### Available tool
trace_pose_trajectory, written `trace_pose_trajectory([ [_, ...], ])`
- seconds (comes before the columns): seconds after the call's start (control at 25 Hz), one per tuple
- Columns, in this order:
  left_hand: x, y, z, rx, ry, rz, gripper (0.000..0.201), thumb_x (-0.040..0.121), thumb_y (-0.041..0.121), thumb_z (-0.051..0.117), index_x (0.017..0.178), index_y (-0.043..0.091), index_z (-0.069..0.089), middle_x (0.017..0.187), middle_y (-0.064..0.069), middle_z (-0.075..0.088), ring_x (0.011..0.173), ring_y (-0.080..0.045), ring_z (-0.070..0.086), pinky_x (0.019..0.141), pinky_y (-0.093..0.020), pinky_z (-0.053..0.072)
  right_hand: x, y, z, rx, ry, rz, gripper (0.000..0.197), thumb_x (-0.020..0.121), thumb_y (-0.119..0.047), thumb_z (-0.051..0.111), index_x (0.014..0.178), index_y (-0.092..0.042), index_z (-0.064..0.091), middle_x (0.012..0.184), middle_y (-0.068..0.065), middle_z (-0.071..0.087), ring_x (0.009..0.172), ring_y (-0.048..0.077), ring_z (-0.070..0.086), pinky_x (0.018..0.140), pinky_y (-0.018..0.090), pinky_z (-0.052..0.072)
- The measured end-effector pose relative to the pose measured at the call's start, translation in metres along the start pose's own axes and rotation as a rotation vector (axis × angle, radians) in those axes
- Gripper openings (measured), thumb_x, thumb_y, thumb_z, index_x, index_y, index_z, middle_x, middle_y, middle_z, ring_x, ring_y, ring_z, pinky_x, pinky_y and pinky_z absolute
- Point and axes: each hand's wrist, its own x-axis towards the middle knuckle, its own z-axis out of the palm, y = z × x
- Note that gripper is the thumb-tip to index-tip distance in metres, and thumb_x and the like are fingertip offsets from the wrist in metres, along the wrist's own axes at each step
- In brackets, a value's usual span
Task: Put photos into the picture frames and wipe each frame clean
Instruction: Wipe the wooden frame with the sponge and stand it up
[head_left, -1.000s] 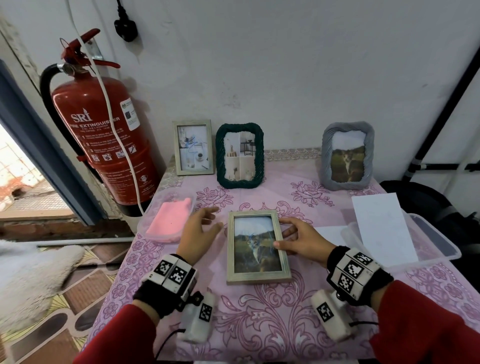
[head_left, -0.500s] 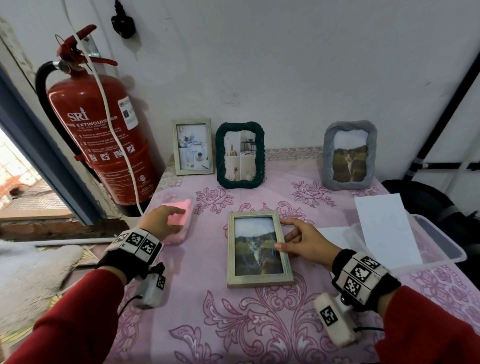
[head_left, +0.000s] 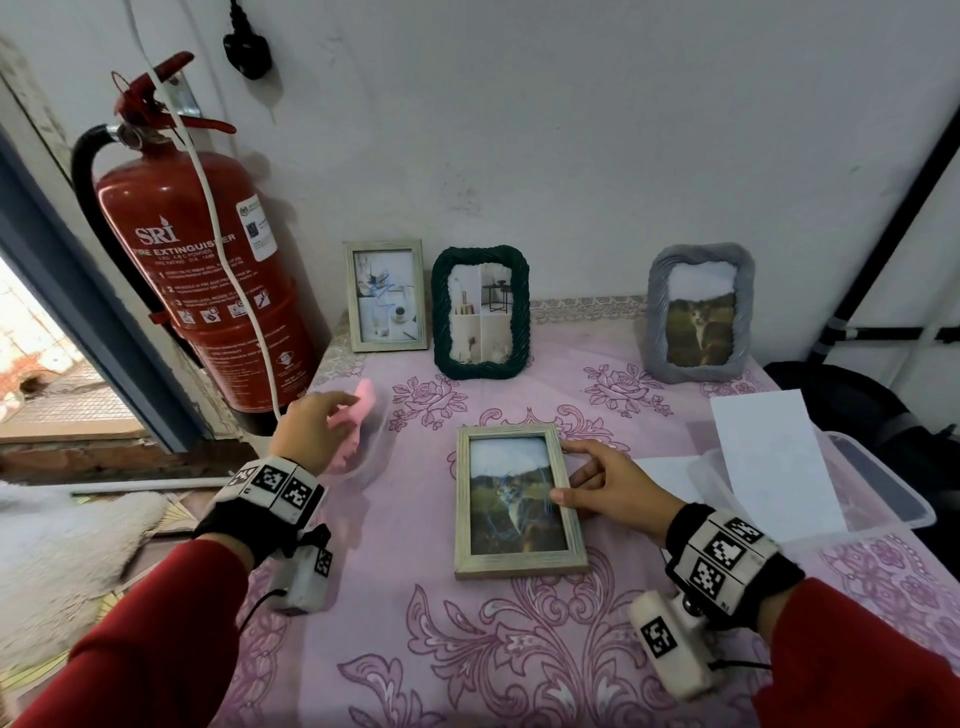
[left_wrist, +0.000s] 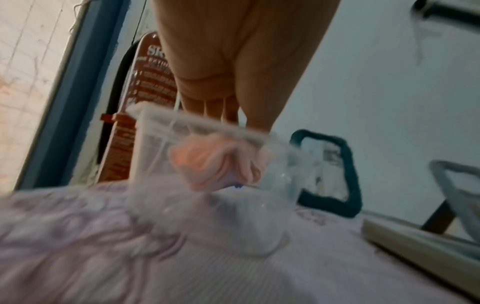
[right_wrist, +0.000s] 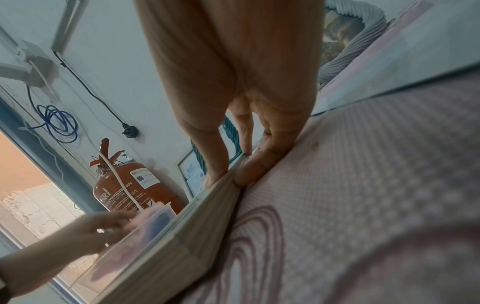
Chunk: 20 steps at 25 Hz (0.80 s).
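A light wooden frame (head_left: 517, 504) with a cat photo lies flat in the middle of the pink tablecloth. My right hand (head_left: 571, 470) rests on its right rail, thumb on top and fingers fairly straight along the edge; the right wrist view shows the fingertips (right_wrist: 215, 179) pressing that rail (right_wrist: 182, 226). My left hand (head_left: 324, 415) reaches into a clear tub (head_left: 376, 441) at the table's left edge and grips a pink cloth (head_left: 358, 410), which is lifted and bunched. In the blurred left wrist view the cloth (left_wrist: 215, 162) sits inside the tub (left_wrist: 150, 154) under my fingers.
Three frames stand against the wall: a light wooden one (head_left: 385, 294), a dark green one (head_left: 480, 312) and a grey one (head_left: 698, 312). A red fire extinguisher (head_left: 197, 270) hangs beside the table's left edge. A clear container (head_left: 883, 499) with a white sheet (head_left: 769, 457) sits on the right.
My left hand left the frame's side, moved left to the tub and took hold of the pink cloth, now raised. My right hand stayed on the frame's right rail.
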Motion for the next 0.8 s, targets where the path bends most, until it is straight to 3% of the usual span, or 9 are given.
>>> trace_pose_trajectory([
  [0.12,-0.004,0.027,-0.011,-0.098,0.237,0.137,0.033,0.088,0.014,0.059,0.121,0.012,0.060,0.115,-0.012,0.062,0.095,-0.026,0.059,0.085,-0.034,0.044,0.000,0.000,0.000,0.011,-0.002,0.005,0.067,0.075,-0.010,0.076,0.134,-0.015,0.045,0.076,0.000,0.054,0.066,0.008,0.056,0.071,0.023,0.049],
  [0.2,-0.008,0.054,-0.014,-0.166,0.246,0.226,0.035,0.089,0.018,0.059,0.124,0.014,0.057,0.115,-0.006,0.060,0.091,-0.015,0.056,0.086,-0.028,0.046,0.000,-0.001,0.000,0.017,0.001,0.014,0.067,0.075,-0.010,0.076,0.134,-0.015,0.045,0.076,0.000,0.053,0.065,0.007,0.055,0.068,0.020,0.049],
  [0.36,-0.025,0.102,0.008,-0.154,0.002,0.345,0.037,0.089,0.021,0.058,0.125,0.016,0.056,0.113,-0.002,0.060,0.087,-0.005,0.049,0.071,-0.008,0.038,-0.002,-0.004,0.002,0.053,-0.001,0.041,0.065,0.075,-0.008,0.075,0.133,-0.015,0.045,0.076,0.002,0.051,0.063,0.007,0.055,0.060,0.018,0.054],
  [0.48,-0.042,0.123,0.035,-0.104,-0.212,0.386,0.038,0.091,0.026,0.055,0.128,0.018,0.053,0.116,-0.003,0.057,0.091,-0.007,0.051,0.086,-0.014,0.041,-0.004,-0.006,0.003,0.073,-0.006,0.056,0.065,0.076,-0.005,0.074,0.134,-0.013,0.044,0.076,0.003,0.049,0.063,0.008,0.054,0.056,0.017,0.054],
  [0.6,-0.053,0.130,0.055,-0.045,-0.433,0.383,0.040,0.096,0.034,0.044,0.130,0.015,0.053,0.117,-0.009,0.052,0.103,-0.019,0.053,0.095,-0.028,0.042,-0.004,-0.007,0.004,0.067,-0.006,0.045,0.064,0.079,-0.003,0.071,0.136,-0.013,0.043,0.075,0.002,0.047,0.062,0.007,0.053,0.055,0.015,0.053],
  [0.72,-0.055,0.126,0.061,-0.101,-0.477,0.336,0.036,0.098,0.018,0.042,0.131,0.009,0.052,0.121,-0.013,0.052,0.114,-0.024,0.050,0.094,-0.023,0.034,-0.005,-0.008,0.004,0.059,-0.008,0.046,0.060,0.084,-0.001,0.064,0.138,-0.012,0.041,0.074,0.003,0.046,0.062,0.007,0.052,0.054,0.013,0.051],
  [0.8,-0.055,0.119,0.058,-0.199,-0.461,0.302,0.037,0.094,0.007,0.045,0.130,0.008,0.052,0.126,-0.012,0.054,0.113,-0.023,0.053,0.092,-0.020,0.035,-0.007,-0.010,0.004,0.052,-0.013,0.063,0.055,0.088,0.002,0.058,0.139,-0.011,0.040,0.074,0.004,0.047,0.064,0.009,0.052,0.060,0.016,0.053],
])
